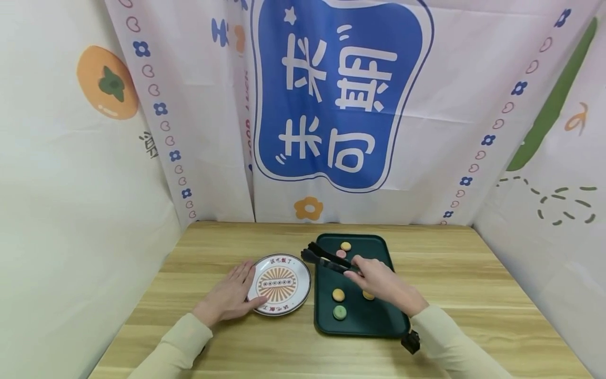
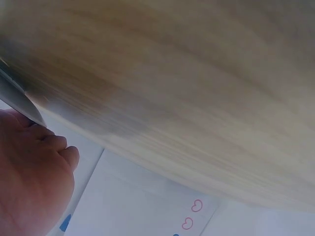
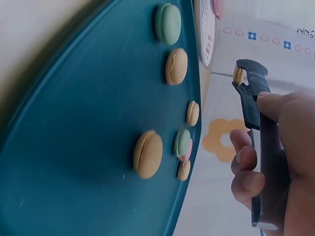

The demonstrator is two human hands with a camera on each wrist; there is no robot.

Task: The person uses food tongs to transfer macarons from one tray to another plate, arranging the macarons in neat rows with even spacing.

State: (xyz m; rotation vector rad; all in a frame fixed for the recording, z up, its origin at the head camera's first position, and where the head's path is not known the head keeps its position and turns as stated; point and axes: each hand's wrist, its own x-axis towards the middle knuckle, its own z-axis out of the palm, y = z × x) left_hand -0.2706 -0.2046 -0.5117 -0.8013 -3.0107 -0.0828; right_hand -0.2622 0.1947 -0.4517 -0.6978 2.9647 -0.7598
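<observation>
My right hand (image 1: 381, 281) grips black tongs (image 1: 333, 263) above the dark green tray (image 1: 364, 323). In the right wrist view, a tan macaron (image 3: 239, 75) is pinched between the tongs' tips, lifted off the tray. Those tips reach over the gap between tray and plate in the head view. My left hand (image 1: 232, 295) rests on the left rim of a white plate (image 1: 303, 281), fingers extended along it and thumb at the near side. On the tray lie several macarons, among them a green one (image 1: 340, 312), a tan one (image 1: 338, 295) and a pink one (image 1: 341, 253).
The wooden table (image 1: 440, 263) carries the plate and, right beside it, the tray. A printed cloth (image 1: 218, 131) hangs behind the table's far edge. Under my right wrist sits a small black device (image 1: 411, 342).
</observation>
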